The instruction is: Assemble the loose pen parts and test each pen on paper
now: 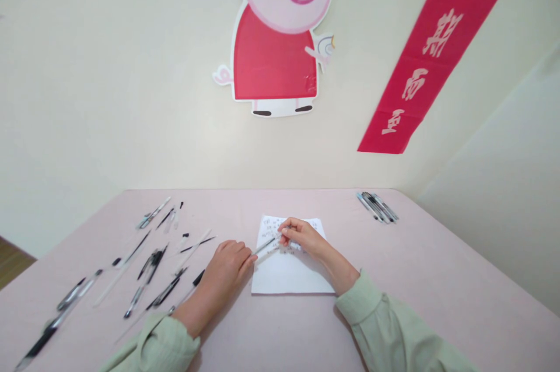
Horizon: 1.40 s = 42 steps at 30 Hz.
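Observation:
A slim clear pen (265, 245) slants above a sheet of paper, its lower end in my left hand (230, 267), whose fingers are curled closed around it. My right hand (301, 235) pinches its thumb and fingers together just beyond the pen's upper end. Something thin and pale shows at those fingertips, but whether it is part of the same pen I cannot tell. Beneath both, the white paper (289, 277) lies flat, with dark handwriting across its upper half, partly covered by my right hand.
Loose pen parts (153, 273), including clear barrels, dark caps and thin refills, lie scattered on the table's left side. Several pens (377, 207) rest in a row at the back right. The pink tabletop (437, 279) meets a wall with a pig cutout (275, 57) and a red banner (420, 63).

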Each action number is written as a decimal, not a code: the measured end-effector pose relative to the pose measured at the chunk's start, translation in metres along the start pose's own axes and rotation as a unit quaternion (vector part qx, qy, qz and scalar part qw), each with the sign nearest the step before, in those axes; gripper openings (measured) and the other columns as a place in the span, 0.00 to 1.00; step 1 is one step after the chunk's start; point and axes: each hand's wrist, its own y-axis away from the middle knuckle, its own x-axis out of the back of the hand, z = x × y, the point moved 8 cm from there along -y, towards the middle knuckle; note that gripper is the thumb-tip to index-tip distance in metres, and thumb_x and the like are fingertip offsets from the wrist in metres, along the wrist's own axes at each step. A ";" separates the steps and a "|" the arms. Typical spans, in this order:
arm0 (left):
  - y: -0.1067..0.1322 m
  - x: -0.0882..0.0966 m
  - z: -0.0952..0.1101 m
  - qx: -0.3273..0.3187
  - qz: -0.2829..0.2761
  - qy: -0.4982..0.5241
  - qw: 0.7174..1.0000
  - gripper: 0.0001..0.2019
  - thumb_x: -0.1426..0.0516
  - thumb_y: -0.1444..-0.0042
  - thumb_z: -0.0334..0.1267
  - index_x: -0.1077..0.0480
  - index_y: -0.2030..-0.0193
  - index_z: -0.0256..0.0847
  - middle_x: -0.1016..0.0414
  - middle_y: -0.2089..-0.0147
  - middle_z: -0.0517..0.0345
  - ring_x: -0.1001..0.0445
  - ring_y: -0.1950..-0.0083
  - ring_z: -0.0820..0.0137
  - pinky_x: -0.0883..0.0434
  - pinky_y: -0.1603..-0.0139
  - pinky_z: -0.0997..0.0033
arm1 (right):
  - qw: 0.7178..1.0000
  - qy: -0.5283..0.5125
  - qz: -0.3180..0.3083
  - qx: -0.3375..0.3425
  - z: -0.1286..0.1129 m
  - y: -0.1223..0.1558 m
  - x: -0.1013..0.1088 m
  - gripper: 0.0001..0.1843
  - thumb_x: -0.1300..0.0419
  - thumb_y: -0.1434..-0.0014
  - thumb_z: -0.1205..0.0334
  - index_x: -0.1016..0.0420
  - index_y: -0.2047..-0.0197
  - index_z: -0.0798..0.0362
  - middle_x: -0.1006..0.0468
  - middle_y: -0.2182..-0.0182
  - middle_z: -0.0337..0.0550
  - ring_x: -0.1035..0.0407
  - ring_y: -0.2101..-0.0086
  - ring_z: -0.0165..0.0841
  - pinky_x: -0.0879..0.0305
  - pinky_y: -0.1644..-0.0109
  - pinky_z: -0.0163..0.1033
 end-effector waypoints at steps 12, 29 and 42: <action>0.002 0.004 0.003 -0.021 0.037 -0.007 0.999 0.16 0.53 0.35 0.40 0.29 0.71 0.41 0.28 0.69 0.57 0.31 0.64 0.65 0.39 0.54 0.60 | 1.000 -0.007 0.004 -0.005 -0.003 0.001 0.000 0.16 0.33 0.50 0.52 0.26 0.66 0.56 0.22 0.77 0.39 0.31 0.77 0.27 0.36 0.70 0.34; 0.002 0.010 -0.001 0.032 0.044 0.063 0.997 0.11 0.50 0.38 0.40 0.31 0.69 0.41 0.30 0.68 0.56 0.32 0.63 0.64 0.37 0.55 0.60 | 0.950 -0.296 -0.029 -0.095 0.007 0.005 -0.017 0.22 0.46 0.37 0.46 0.23 0.60 0.56 0.28 0.81 0.36 0.35 0.80 0.25 0.29 0.60 0.39; 0.003 0.011 -0.001 0.018 0.065 0.068 0.995 0.11 0.49 0.38 0.40 0.31 0.69 0.41 0.30 0.68 0.56 0.33 0.63 0.64 0.36 0.55 0.61 | 0.951 -0.298 -0.047 -0.059 0.003 0.007 -0.019 0.15 0.39 0.42 0.49 0.24 0.63 0.53 0.34 0.83 0.32 0.40 0.80 0.25 0.29 0.61 0.37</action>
